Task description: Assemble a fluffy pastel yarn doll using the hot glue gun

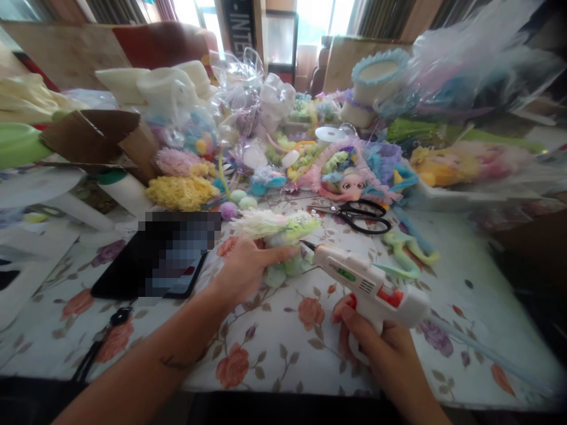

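Note:
My left hand (250,262) is closed round a small fluffy craft piece (287,227) in pale green and cream, dotted with clear beads. Wrapped round the handle of a white glue gun (354,274) with a red trigger is my right hand (372,336). The gun's dark nozzle points left and touches or nearly touches the craft piece; which of the two I cannot tell. Black-handled scissors (365,217) lie just behind the gun. To the left of my left hand rests a dark tablet or phone (128,260), its screen partly pixelated.
A heap of colourful plush trimmings (305,165) and clear plastic wrap crosses the back of the flowered tablecloth (266,354). At the left stand a cardboard box (97,139) and a white roll (124,192). Pale green ribbon (405,254) lies at right, near a white tray (460,198) with dolls.

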